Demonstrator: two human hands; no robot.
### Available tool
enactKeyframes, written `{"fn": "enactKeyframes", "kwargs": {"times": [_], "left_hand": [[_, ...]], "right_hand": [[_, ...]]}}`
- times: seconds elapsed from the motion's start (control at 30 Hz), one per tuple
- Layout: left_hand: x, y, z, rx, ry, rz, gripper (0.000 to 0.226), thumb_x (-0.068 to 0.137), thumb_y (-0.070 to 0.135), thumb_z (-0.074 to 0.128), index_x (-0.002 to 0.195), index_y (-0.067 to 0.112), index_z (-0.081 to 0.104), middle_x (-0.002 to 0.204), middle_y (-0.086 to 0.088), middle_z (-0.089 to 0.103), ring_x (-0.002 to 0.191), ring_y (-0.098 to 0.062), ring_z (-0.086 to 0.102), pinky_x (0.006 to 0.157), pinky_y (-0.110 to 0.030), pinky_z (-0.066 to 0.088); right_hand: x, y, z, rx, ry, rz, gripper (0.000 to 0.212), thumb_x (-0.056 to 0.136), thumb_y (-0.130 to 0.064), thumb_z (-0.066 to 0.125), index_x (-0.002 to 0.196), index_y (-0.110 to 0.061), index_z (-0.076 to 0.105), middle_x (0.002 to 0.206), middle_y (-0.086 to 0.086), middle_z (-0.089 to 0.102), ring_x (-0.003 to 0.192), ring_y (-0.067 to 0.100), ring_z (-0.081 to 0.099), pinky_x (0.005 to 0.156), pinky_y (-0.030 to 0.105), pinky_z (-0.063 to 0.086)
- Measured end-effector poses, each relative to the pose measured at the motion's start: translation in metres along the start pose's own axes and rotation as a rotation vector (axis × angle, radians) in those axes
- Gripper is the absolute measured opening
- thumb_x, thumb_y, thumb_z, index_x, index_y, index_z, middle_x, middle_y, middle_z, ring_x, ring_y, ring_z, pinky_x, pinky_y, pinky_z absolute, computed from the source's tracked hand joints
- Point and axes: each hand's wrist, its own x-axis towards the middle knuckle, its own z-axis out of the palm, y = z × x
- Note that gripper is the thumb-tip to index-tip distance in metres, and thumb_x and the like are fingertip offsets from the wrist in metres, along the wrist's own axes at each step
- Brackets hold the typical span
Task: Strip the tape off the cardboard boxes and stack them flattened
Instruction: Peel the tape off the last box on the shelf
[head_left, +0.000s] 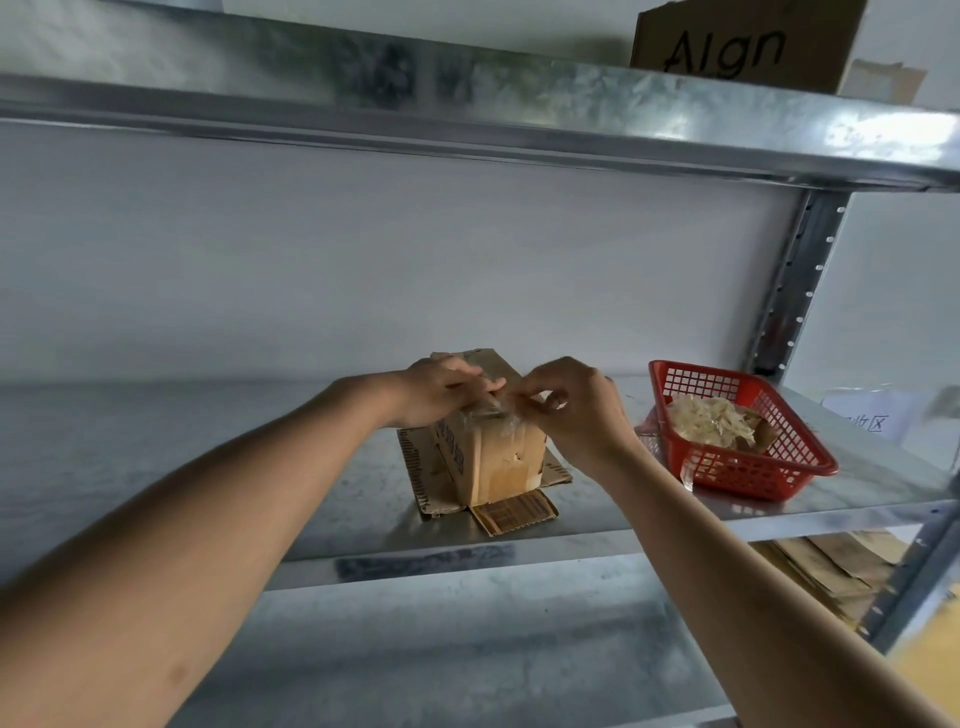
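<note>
A small brown cardboard box (498, 457) stands upright on a flattened piece of cardboard (514, 512) on the metal shelf (597, 525). Clear tape (498, 413) runs over the box's top edge and down its front. My left hand (441, 387) rests on the top of the box and holds it down. My right hand (571, 405) pinches a lifted end of the clear tape at the box's top, fingers curled round it.
A red plastic basket (779, 467) with crumpled tape scraps and a cardboard bit stands right of the box. A metal upright (795, 280) is at the back right. Another box (748, 41) sits on the shelf above. Flattened cardboard (831, 566) lies below at right.
</note>
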Motion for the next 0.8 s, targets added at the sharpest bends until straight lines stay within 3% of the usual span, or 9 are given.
{"fn": "enactKeyframes", "kwargs": {"times": [0.03, 0.1, 0.2, 0.27, 0.4, 0.5, 0.6, 0.7, 0.8], "left_hand": [[0.0, 0.0, 0.0, -0.022, -0.007, -0.004, 0.109, 0.062, 0.107, 0.036, 0.151, 0.043, 0.047, 0.162, 0.01, 0.033, 0.151, -0.017, 0.028, 0.124, -0.049, 0.024], [0.0, -0.001, -0.001, -0.056, -0.023, -0.012, 0.119, 0.054, 0.11, 0.038, 0.152, 0.044, 0.045, 0.164, 0.012, 0.029, 0.153, -0.017, 0.025, 0.124, -0.049, 0.023], [0.004, -0.002, -0.001, -0.116, -0.024, -0.042, 0.122, 0.053, 0.107, 0.05, 0.154, 0.039, 0.042, 0.164, 0.009, 0.03, 0.15, -0.02, 0.029, 0.122, -0.05, 0.028], [0.006, -0.002, 0.0, -0.084, -0.02, -0.06, 0.122, 0.052, 0.107, 0.047, 0.153, 0.04, 0.041, 0.162, 0.007, 0.032, 0.149, -0.021, 0.031, 0.121, -0.049, 0.03], [0.006, -0.007, 0.0, 0.007, -0.008, -0.04, 0.106, 0.065, 0.096, 0.034, 0.154, 0.039, 0.038, 0.163, 0.007, 0.032, 0.15, -0.019, 0.029, 0.121, -0.049, 0.027], [0.004, -0.007, 0.004, 0.063, 0.038, -0.045, 0.067, 0.09, 0.066, 0.035, 0.153, 0.043, 0.038, 0.164, 0.013, 0.028, 0.152, -0.015, 0.023, 0.126, -0.046, 0.017], [0.005, 0.0, 0.008, 0.171, 0.059, -0.083, 0.055, 0.106, 0.041, 0.044, 0.159, 0.037, 0.03, 0.167, 0.011, 0.018, 0.153, -0.019, 0.017, 0.122, -0.038, 0.015], [0.005, 0.001, 0.009, 0.18, 0.037, -0.038, 0.057, 0.107, 0.061, 0.027, 0.16, 0.042, 0.026, 0.164, 0.019, 0.017, 0.155, -0.015, 0.007, 0.123, -0.049, 0.011], [0.009, -0.003, 0.008, 0.142, 0.016, 0.02, 0.054, 0.105, 0.065, 0.015, 0.156, 0.053, 0.032, 0.16, 0.019, 0.024, 0.153, -0.014, 0.005, 0.121, -0.053, 0.012]], "right_hand": [[0.0, -0.002, 0.001, -0.053, -0.012, -0.043, 0.014, 0.088, -0.03, 0.08, 0.102, -0.027, 0.083, 0.095, -0.011, 0.071, 0.076, 0.0, 0.061, 0.07, 0.02, 0.05], [-0.002, -0.006, 0.006, -0.136, -0.036, -0.114, 0.015, 0.09, -0.032, 0.077, 0.103, -0.026, 0.083, 0.091, -0.007, 0.069, 0.076, 0.0, 0.058, 0.066, 0.021, 0.045], [-0.006, -0.014, 0.015, -0.258, -0.067, -0.176, 0.018, 0.094, -0.026, 0.074, 0.111, -0.023, 0.08, 0.098, 0.001, 0.069, 0.08, 0.013, 0.063, 0.072, 0.03, 0.054], [-0.008, -0.021, 0.019, -0.329, -0.065, -0.196, 0.017, 0.094, -0.02, 0.074, 0.11, -0.018, 0.079, 0.102, 0.003, 0.068, 0.082, 0.014, 0.062, 0.072, 0.029, 0.054], [-0.007, -0.039, 0.018, -0.494, -0.128, -0.127, 0.013, 0.097, -0.008, 0.067, 0.103, -0.014, 0.077, 0.101, 0.006, 0.069, 0.086, 0.022, 0.068, 0.075, 0.039, 0.059], [-0.012, -0.063, 0.019, -0.634, -0.126, -0.178, 0.023, 0.093, 0.002, 0.062, 0.103, -0.016, 0.074, 0.101, 0.005, 0.069, 0.087, 0.026, 0.069, 0.071, 0.039, 0.059], [-0.018, -0.079, 0.017, -0.543, -0.089, -0.226, 0.019, 0.091, -0.01, 0.068, 0.099, -0.025, 0.076, 0.097, 0.0, 0.071, 0.085, 0.024, 0.069, 0.068, 0.039, 0.059], [-0.015, -0.071, 0.0, -0.245, -0.042, -0.04, 0.022, 0.089, -0.023, 0.079, 0.109, -0.032, 0.073, 0.088, -0.011, 0.073, 0.077, 0.008, 0.067, 0.069, 0.034, 0.059], [-0.013, -0.046, -0.015, -0.177, 0.003, 0.17, 0.028, 0.079, -0.031, 0.089, 0.104, -0.024, 0.076, 0.08, -0.01, 0.075, 0.072, 0.005, 0.069, 0.066, 0.028, 0.057]]}}
